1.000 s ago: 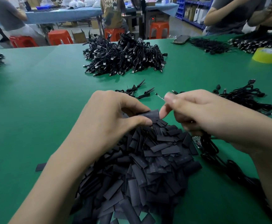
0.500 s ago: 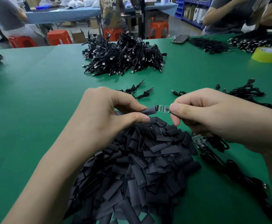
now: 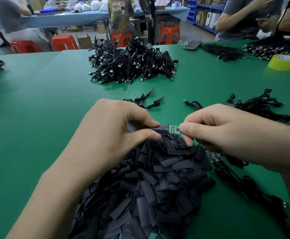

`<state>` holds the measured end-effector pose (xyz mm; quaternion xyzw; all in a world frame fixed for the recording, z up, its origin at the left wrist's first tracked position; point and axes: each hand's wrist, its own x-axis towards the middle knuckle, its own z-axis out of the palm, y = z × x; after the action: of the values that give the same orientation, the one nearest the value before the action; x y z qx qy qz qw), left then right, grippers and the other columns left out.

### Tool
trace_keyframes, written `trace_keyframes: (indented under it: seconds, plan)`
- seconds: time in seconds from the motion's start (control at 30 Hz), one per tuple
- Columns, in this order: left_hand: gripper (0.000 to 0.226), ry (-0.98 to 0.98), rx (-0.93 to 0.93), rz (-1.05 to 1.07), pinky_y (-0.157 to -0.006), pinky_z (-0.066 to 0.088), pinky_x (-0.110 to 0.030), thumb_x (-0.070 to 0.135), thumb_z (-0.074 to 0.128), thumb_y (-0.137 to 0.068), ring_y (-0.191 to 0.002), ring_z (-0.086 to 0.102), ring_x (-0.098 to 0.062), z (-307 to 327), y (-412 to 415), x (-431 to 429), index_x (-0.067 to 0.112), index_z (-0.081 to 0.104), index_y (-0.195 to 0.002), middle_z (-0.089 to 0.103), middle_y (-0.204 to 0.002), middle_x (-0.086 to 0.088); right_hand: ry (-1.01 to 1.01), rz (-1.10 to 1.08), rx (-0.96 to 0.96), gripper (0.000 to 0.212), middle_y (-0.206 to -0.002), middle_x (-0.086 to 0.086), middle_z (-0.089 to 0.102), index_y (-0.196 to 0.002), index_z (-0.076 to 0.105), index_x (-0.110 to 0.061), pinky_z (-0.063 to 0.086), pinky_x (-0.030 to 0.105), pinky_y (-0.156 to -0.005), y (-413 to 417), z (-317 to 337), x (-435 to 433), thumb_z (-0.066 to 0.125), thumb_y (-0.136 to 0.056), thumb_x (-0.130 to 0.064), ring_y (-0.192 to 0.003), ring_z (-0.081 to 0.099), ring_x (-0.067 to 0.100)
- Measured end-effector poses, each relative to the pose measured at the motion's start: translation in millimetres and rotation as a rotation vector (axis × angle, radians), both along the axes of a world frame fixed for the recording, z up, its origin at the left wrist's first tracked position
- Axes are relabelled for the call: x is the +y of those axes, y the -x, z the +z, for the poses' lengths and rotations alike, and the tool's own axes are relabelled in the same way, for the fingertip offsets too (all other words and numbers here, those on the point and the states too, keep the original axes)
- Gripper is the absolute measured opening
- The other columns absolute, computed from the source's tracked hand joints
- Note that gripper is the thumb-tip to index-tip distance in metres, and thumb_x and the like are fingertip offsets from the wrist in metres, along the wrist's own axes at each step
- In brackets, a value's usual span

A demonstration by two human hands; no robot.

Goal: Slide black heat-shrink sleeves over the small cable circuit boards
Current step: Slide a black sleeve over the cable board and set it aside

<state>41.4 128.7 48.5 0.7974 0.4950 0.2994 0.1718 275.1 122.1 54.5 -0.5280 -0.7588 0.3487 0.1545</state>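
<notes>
Item: heat-shrink sleeve (image 3: pixel 161 129), part-way onto circuit board (image 3: pixel 174 129), held above the near sleeve pile (image 3: pixel 158 187).
Left hand (image 3: pixel 116 135) pinched the sleeve. Right hand (image 3: pixel 218 133) pinched the board's right end. Both were level and end-to-end over the green counter (image 3: pixel 37 118), seemingly so the board fed in straight.

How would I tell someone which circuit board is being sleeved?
On the green table, find the big pile of flat black sleeves. Above its far edge, the small green circuit board bridges the left hand and right hand. Unlike the bare board lying at the pile's right edge, it is held up, one end inside a black sleeve.
</notes>
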Motion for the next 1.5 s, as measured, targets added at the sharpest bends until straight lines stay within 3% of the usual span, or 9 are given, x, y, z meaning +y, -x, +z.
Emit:
trace_keyframes:
  seconds: [0.13,0.47,0.67,0.8,0.93,1.07,1.17,1.27,1.5]
  plan:
    - [0.027,-0.029,0.060,-0.032,-0.068,0.056,-0.032,0.057,0.072,-0.068,-0.072,0.065,-0.001,5.8,0.8,-0.2,0.040,0.082,-0.088,0.074,-0.082,0.021,-0.015,0.006,-0.038,0.034,-0.055,-0.003,0.033,-0.083,0.068,-0.028,0.025,0.032,-0.046,0.5,1.0,-1.4,0.048,-0.097,-0.052,-0.049,0.028,0.015]
    - [0.021,-0.047,0.063,-0.088,-0.066,0.056,-0.033,0.052,0.075,-0.074,-0.075,0.067,-0.001,8.9,3.6,-1.8,0.045,0.080,-0.092,0.074,-0.084,0.022,0.019,0.001,0.022,0.038,-0.057,0.002,0.032,-0.083,0.068,-0.027,0.027,0.039,-0.054,3.9,3.4,-4.6,0.048,-0.098,-0.056,-0.053,0.028,0.020]
    - [0.021,-0.067,0.039,-0.152,-0.065,0.053,-0.029,0.043,0.083,-0.078,-0.079,0.068,-0.005,9.0,5.6,-0.4,0.044,0.079,-0.098,0.074,-0.086,0.019,0.024,-0.030,0.083,0.040,-0.053,-0.001,0.029,-0.076,0.068,-0.025,0.023,0.037,-0.052,5.0,5.1,-3.6,0.047,-0.083,-0.059,-0.052,0.025,0.021]
    - [0.025,-0.088,0.036,-0.153,-0.067,0.051,-0.026,0.040,0.080,-0.077,-0.081,0.067,-0.005,8.1,5.0,-0.9,0.045,0.079,-0.101,0.073,-0.087,0.019,0.065,-0.034,0.120,0.042,-0.049,-0.006,0.033,-0.071,0.068,-0.022,0.025,0.027,-0.045,4.9,4.6,-2.0,0.054,-0.092,-0.056,-0.046,0.028,0.016]
    - [0.022,-0.117,0.022,-0.144,-0.068,0.050,-0.020,0.041,0.082,-0.081,-0.080,0.065,-0.001,8.7,3.6,-0.9,0.043,0.079,-0.102,0.073,-0.087,0.019,0.191,-0.072,0.302,0.040,-0.048,-0.011,0.040,-0.061,0.064,-0.020,0.029,0.013,-0.038,5.5,6.5,-2.4,0.055,-0.095,-0.039,-0.038,0.035,0.004]
    - [0.021,-0.089,-0.001,-0.130,-0.069,0.049,-0.020,0.037,0.082,-0.080,-0.080,0.066,-0.003,8.0,0.8,-1.8,0.041,0.080,-0.101,0.073,-0.084,0.016,0.074,-0.061,0.186,0.044,-0.049,-0.008,0.039,-0.073,0.069,-0.023,0.029,0.025,-0.045,7.7,2.1,-1.1,0.051,-0.091,-0.059,-0.044,0.033,0.013]
    - [0.019,-0.065,-0.019,-0.115,-0.072,0.050,-0.021,0.038,0.078,-0.080,-0.083,0.066,-0.003,6.4,-0.5,-2.0,0.040,0.081,-0.099,0.074,-0.085,0.017,-0.031,-0.037,0.110,0.040,-0.053,-0.002,0.033,-0.083,0.069,-0.028,0.025,0.033,-0.050,10.5,1.0,-2.0,0.044,-0.085,-0.059,-0.049,0.029,0.018]
    - [0.020,-0.073,-0.013,-0.109,-0.074,0.050,-0.022,0.039,0.076,-0.080,-0.083,0.066,-0.003,5.6,-1.2,-1.2,0.038,0.081,-0.100,0.074,-0.087,0.016,-0.055,-0.029,0.081,0.039,-0.053,-0.002,0.033,-0.086,0.069,-0.030,0.026,0.035,-0.050,10.2,1.2,-3.0,0.046,-0.094,-0.060,-0.047,0.030,0.017]
    - [0.017,-0.112,0.013,-0.201,-0.071,0.048,-0.016,0.032,0.080,-0.086,-0.080,0.064,-0.001,5.3,-1.7,-1.9,0.036,0.081,-0.103,0.072,-0.089,0.014,0.049,0.016,0.157,0.037,-0.053,-0.001,0.040,-0.087,0.073,-0.032,0.029,0.040,-0.053,12.7,-1.2,-2.5,0.046,-0.087,-0.058,-0.051,0.032,0.021]
